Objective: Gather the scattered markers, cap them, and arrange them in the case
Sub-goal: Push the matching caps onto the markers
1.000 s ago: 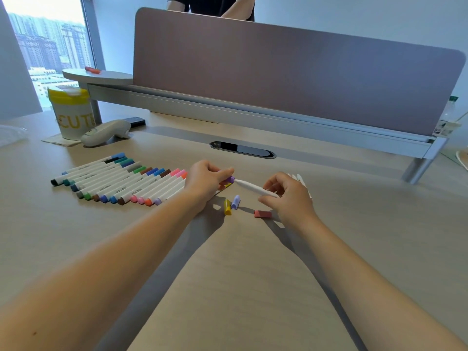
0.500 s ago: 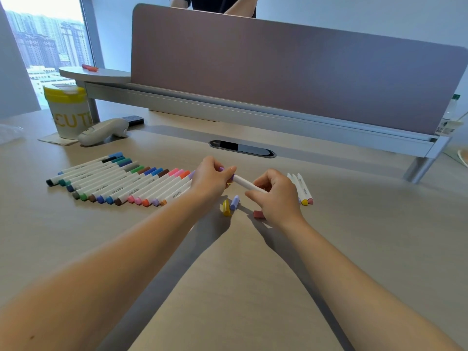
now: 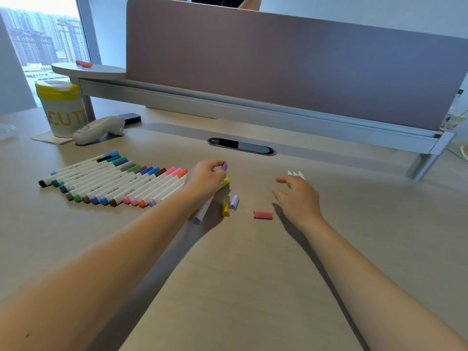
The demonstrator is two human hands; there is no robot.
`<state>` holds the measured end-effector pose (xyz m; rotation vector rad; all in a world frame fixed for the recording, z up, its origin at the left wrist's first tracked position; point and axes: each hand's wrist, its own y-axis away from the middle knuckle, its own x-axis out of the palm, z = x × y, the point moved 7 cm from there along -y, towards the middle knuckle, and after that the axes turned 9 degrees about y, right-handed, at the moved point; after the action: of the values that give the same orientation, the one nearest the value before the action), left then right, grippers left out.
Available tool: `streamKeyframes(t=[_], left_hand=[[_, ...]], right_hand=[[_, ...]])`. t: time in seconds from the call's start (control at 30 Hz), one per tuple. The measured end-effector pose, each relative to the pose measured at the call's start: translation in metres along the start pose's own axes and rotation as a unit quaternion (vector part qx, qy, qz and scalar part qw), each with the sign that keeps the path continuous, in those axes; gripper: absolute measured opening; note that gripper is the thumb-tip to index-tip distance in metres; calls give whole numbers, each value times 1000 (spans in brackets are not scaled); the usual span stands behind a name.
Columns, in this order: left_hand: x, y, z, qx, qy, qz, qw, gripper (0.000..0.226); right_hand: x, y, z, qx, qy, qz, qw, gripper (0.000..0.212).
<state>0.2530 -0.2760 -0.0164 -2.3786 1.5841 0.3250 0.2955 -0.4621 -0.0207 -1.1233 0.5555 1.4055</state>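
Note:
A row of several capped markers lies side by side on the desk at the left. My left hand is at the row's right end and pinches the purple marker by its capped top. The marker's white body runs under my palm to a purple end near the desk. A yellow-capped marker shows just beneath that hand. Loose yellow, lilac and pink caps lie between my hands. My right hand hovers with spread fingers and holds nothing. It partly hides a few white markers. No case is in view.
A yellow-lidded tub, a white handheld device and a small black object stand at the far left. A cable grommet sits ahead of my hands. The divider panel closes the back, with a person behind it.
My right hand let go of the purple marker and moved right toward the white markers. My left hand carried the marker left and down to the end of the row.

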Motion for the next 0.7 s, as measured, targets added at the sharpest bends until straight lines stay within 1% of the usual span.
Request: streamKeyframes(t=[0.1,0.2,0.3,0.4,0.53,0.6,0.7], left_hand=[[10,-5,-1,30,-83,38,995,41],[16,-9,1,43,-168,52,984,41],[19,-13,4,61,-248,59,965,40],[21,-15,6,77,-305,66,947,39],[18,-15,2,79,-300,69,948,44],[19,-12,-1,87,-304,96,944,43],[20,-6,-1,90,-326,138,931,44]], right_hand=[[5,-12,-17,6,120,0,993,36],[10,-23,-29,14,170,-4,985,40],[16,-30,-30,2,166,7,986,40],[16,-30,-25,-1,138,23,990,32],[18,-25,-17,-11,119,46,992,32],[18,-24,-14,-14,127,52,990,30],[15,-20,-6,-14,132,71,989,34]])
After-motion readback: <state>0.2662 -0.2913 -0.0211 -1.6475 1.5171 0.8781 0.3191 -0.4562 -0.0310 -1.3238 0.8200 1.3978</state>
